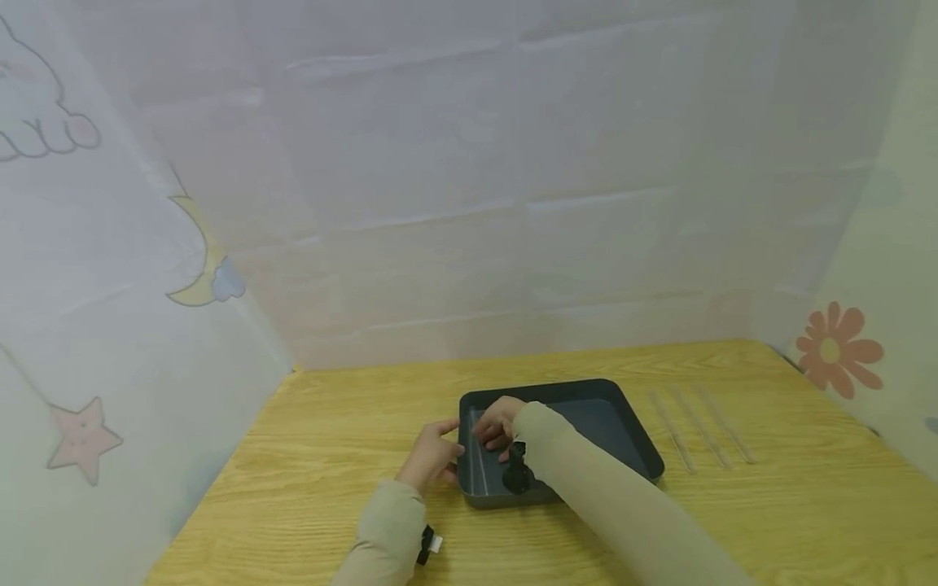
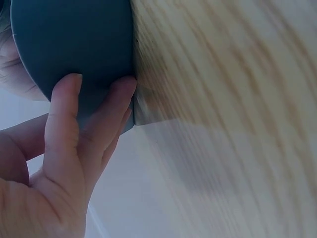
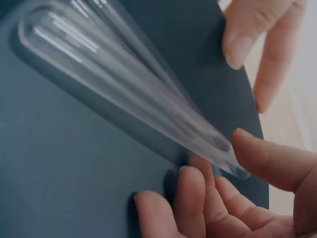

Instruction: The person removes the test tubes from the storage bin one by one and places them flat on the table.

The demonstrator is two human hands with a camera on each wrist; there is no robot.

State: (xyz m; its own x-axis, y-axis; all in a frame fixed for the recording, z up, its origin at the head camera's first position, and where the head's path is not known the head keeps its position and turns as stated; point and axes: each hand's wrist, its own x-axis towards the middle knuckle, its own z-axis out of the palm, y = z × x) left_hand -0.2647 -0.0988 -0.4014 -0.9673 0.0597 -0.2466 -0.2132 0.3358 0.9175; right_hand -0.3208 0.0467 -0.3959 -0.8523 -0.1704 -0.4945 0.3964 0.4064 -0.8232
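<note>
A dark, shallow rectangular tray (image 1: 636, 423) lies on the table. At its left side my left hand (image 1: 431, 456) has the thumb over the rim and fingers (image 2: 62, 114) fairly straight along the outer wall. My right hand (image 1: 500, 425) reaches down inside the tray near that end. In the right wrist view, a clear round-ended tube (image 3: 114, 91) has its narrow-looking far end between my right thumb and curled fingers (image 3: 190, 193). A second clear tube (image 3: 163, 64) lies close behind it, partly overlapped.
To the right of the tray, three clear tubes (image 1: 702, 430) lie side by side on the wooden table (image 1: 337, 423). Cloth-like walls (image 1: 440, 244) with printed figures stand behind and beside the table. Black straps with small devices (image 1: 517, 470) sit on my wrists.
</note>
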